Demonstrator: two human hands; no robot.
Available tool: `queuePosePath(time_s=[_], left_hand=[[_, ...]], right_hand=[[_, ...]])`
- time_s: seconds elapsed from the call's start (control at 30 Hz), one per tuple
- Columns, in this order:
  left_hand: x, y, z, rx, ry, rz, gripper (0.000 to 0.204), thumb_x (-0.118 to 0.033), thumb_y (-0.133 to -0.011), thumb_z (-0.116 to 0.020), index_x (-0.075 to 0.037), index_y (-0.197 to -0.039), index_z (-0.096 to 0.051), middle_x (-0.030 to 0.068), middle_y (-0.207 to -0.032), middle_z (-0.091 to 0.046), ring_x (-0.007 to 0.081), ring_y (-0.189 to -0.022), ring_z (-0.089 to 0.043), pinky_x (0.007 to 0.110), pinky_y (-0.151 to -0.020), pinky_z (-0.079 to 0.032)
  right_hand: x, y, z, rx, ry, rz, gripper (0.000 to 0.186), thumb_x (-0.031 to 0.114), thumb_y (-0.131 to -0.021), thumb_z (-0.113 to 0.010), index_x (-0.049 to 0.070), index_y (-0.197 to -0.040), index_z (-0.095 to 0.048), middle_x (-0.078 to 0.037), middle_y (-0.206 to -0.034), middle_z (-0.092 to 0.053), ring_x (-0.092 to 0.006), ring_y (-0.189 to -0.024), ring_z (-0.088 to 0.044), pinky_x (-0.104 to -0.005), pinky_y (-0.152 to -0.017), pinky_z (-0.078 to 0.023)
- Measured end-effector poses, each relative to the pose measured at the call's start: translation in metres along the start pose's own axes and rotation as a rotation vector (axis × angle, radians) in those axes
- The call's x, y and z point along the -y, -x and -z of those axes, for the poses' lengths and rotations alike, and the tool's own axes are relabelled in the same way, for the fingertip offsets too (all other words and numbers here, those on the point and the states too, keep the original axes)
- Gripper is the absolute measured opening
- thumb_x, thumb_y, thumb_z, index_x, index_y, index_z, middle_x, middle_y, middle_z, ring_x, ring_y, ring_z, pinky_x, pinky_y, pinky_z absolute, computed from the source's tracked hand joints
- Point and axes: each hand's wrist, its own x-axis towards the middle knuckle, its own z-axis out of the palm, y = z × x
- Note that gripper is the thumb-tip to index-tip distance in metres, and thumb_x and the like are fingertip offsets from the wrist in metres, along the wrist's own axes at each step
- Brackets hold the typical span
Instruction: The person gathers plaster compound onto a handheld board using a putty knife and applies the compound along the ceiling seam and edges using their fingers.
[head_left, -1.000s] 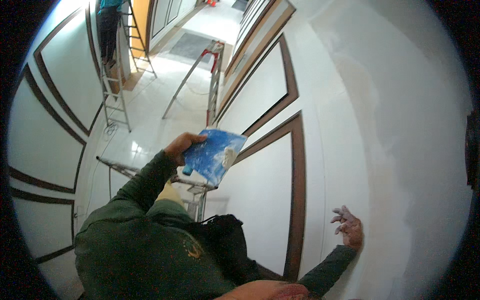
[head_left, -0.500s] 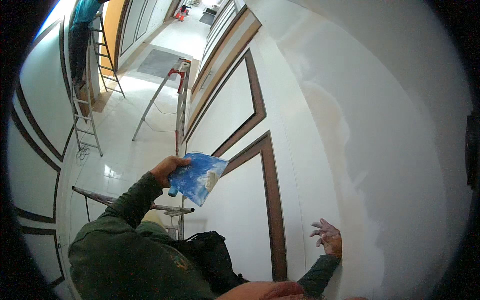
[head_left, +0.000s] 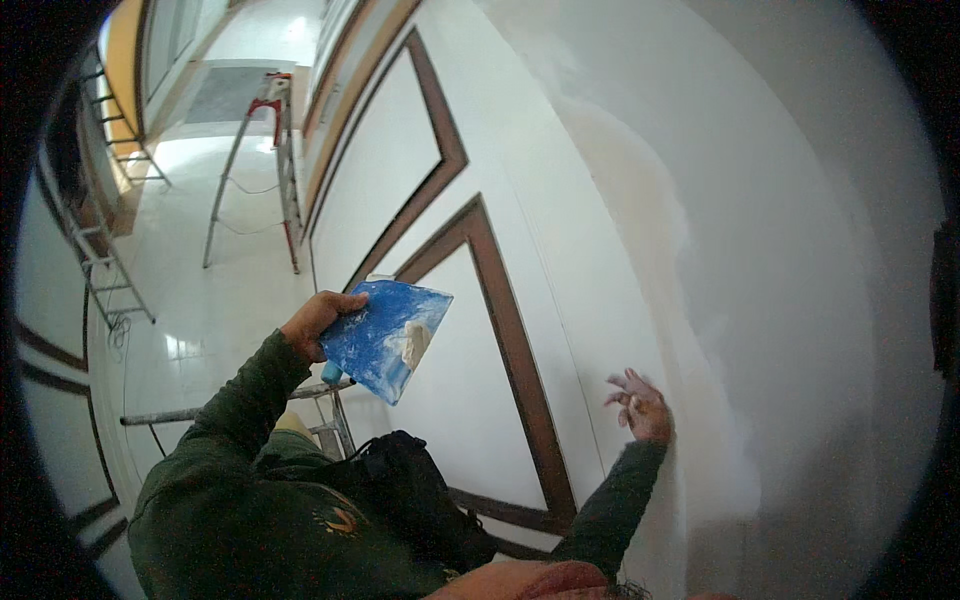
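Note:
My left hand (head_left: 318, 322) is closed on a square blue plastering hawk (head_left: 380, 325), thumb on its upper face. White smears streak the hawk, and a lump of off-white putty (head_left: 414, 345) sits by its right edge. A light blue handle end (head_left: 331, 372) shows below the left side. To the right, my right hand (head_left: 642, 408) is raised close to the wall (head_left: 740, 300), its fingers apart and pale with dust. I see nothing held in it; whether it touches the wall I cannot tell. The wall has smooth grey-white patches and a beige strip.
Brown trim (head_left: 505, 350) frames white panels along the wall. A stepladder with red fittings (head_left: 280, 160) stands farther down the corridor, and another ladder (head_left: 95, 250) at the left. Just below the hawk is a scuffed ladder top (head_left: 165, 416). A black bag (head_left: 405, 490) hangs against my body.
The view has shifted, so the ladders and panels sit farther left. My right hand has risen along the wall. The hawk stays in my left hand.

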Motion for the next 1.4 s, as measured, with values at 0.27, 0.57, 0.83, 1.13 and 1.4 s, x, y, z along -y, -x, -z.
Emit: queuePosePath(time_s=[0.27, 0.57, 0.83, 1.13, 1.4], left_hand=[[-0.046, 0.012, -0.053, 0.239, -0.077, 0.093, 0.033, -0.014, -0.085, -0.047, 0.015, -0.101, -0.042, 0.0217, -0.079, -0.058, 0.0247, -0.060, -0.065, 0.029, -0.053, -0.058], [-0.065, 0.022, -0.077, 0.257, -0.065, 0.155, 0.033, -0.013, -0.086, -0.047, 0.016, -0.101, -0.042, 0.0215, -0.079, -0.059, 0.0252, -0.057, -0.064, 0.028, -0.048, -0.057], [-0.066, -0.003, -0.083, 0.257, -0.179, 0.274, 0.036, -0.015, -0.085, -0.049, 0.016, -0.101, -0.043, 0.0205, -0.074, -0.059, 0.0252, -0.055, -0.064, 0.030, -0.049, -0.057], [-0.079, -0.030, -0.095, 0.580, -0.436, 0.333, 0.031, -0.017, -0.084, -0.053, 0.006, -0.105, -0.054, 0.0135, -0.093, -0.063, 0.0165, -0.080, -0.063, 0.031, -0.074, -0.053], [-0.069, -0.042, -0.101, 0.574, -0.475, 0.421, 0.034, -0.019, -0.085, -0.054, 0.006, -0.107, -0.054, 0.0120, -0.095, -0.062, 0.0159, -0.084, -0.062, 0.029, -0.077, -0.052]], right_hand=[[0.037, 0.037, -0.113, 0.203, -0.008, 0.289, 0.057, 0.030, -0.069, -0.072, 0.008, -0.118, -0.052, -0.020, -0.109, -0.054, -0.0243, -0.083, -0.056, -0.0259, -0.056, -0.045], [0.062, 0.077, -0.222, -0.246, 0.178, 0.640, 0.049, 0.023, -0.070, -0.072, 0.005, -0.113, -0.056, -0.015, -0.118, -0.047, -0.0210, -0.097, -0.049, -0.0306, -0.072, -0.046], [0.072, 0.075, -0.243, -0.393, 0.519, 0.687, 0.043, 0.023, -0.077, -0.059, 0.002, -0.113, -0.054, -0.021, -0.122, -0.041, -0.0337, -0.117, -0.036, -0.0443, -0.090, -0.039], [0.063, 0.048, -0.242, -0.310, 0.730, 0.750, 0.034, 0.017, -0.078, -0.054, 0.011, -0.111, -0.057, -0.027, -0.137, -0.021, -0.0331, -0.125, -0.025, -0.0511, -0.099, -0.022], [0.061, 0.058, -0.252, -0.369, 0.720, 0.642, 0.033, 0.013, -0.079, -0.052, 0.015, -0.111, -0.058, -0.024, -0.140, -0.013, -0.0372, -0.126, -0.019, -0.0505, -0.099, -0.024]])
